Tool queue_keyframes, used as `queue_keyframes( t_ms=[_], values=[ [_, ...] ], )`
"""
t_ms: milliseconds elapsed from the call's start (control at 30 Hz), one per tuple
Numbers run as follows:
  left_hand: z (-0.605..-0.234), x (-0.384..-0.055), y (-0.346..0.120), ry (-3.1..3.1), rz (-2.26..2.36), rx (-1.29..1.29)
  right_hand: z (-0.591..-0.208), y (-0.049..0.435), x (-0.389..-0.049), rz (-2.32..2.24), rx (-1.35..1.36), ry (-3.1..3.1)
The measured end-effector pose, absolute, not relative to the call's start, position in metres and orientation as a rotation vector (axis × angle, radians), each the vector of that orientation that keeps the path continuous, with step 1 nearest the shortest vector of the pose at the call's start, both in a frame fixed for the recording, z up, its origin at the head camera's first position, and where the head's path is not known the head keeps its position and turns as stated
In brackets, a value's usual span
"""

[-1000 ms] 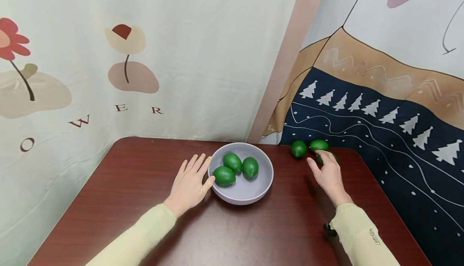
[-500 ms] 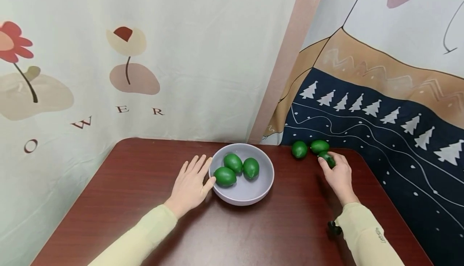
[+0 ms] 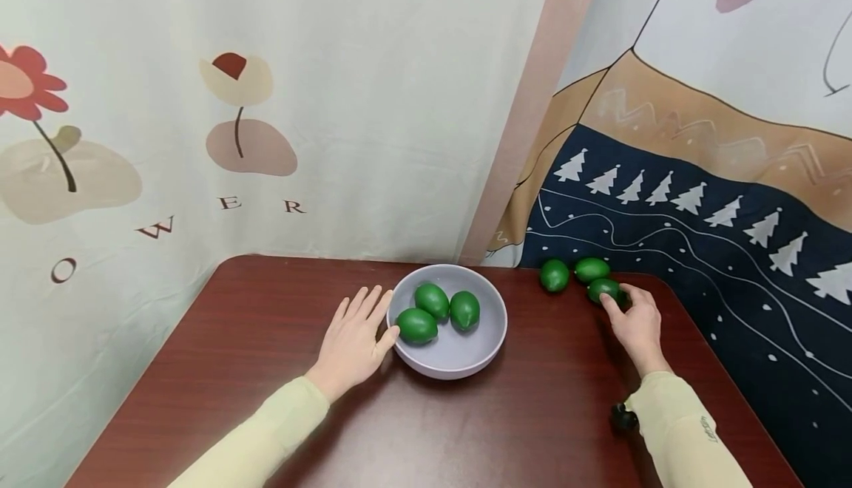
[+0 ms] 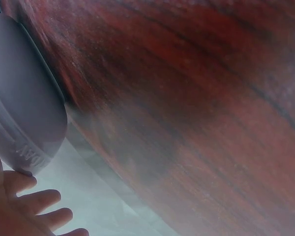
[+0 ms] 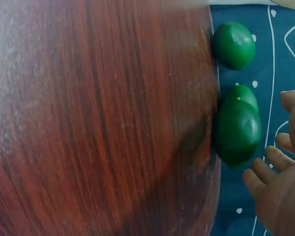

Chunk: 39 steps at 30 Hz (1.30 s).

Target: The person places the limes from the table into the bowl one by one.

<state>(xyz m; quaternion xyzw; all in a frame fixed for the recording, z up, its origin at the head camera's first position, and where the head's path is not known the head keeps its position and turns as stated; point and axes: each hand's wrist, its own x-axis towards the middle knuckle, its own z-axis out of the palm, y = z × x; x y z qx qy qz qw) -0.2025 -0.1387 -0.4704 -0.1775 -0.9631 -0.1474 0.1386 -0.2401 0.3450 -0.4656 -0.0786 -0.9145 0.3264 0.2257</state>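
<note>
Green lime (image 3: 601,287), the nearest to the person in a loose group of three, lies on the worktop (image 3: 492,436) to the right of the bowl (image 3: 479,344) and well apart from it. The right hand (image 3: 640,325) is at that lime, to the right of the bowl, with thumb and fingers spread apart; the right wrist view shows the fingers close to the lime, but I cannot tell whether a fingertip touches it. A second lime (image 3: 592,270) lies just beyond, also to the right of the bowl, and a third lime (image 3: 555,276) is the closest of the group to the bowl.

Three more sit inside the bowl: a left lime (image 3: 417,325) near the bowl's left wall, a back lime (image 3: 432,301), and a right lime (image 3: 465,311). The left hand (image 3: 349,344) is at the bowl's left side, its fingers straight and fanned, with the thumb at the rim.

In front of the bowl, a pale left sleeve (image 3: 266,429) and right sleeve (image 3: 682,429) reach in from either side. A white curtain (image 3: 373,103) printed with flowers hangs behind the bowl.
</note>
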Motion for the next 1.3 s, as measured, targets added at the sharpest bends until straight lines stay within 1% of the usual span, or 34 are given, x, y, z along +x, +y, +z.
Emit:
queue_keyframes(
  t_ms=[233, 733, 1300],
  values=[
    [-0.471, -0.202, -0.14, -2.79, -0.416, -0.507, -0.468, 0.35, -0.245, 0.907, -0.254, -2.531],
    [-0.472, -0.202, -0.141, -2.769, -0.423, -0.508, -0.471, 0.363, -0.253, 0.997, -0.365, -2.76],
    [-0.469, -0.201, -0.139, -2.778, -0.429, -0.51, -0.468, 0.372, -0.26, 1.068, -0.401, -2.908]
  ],
)
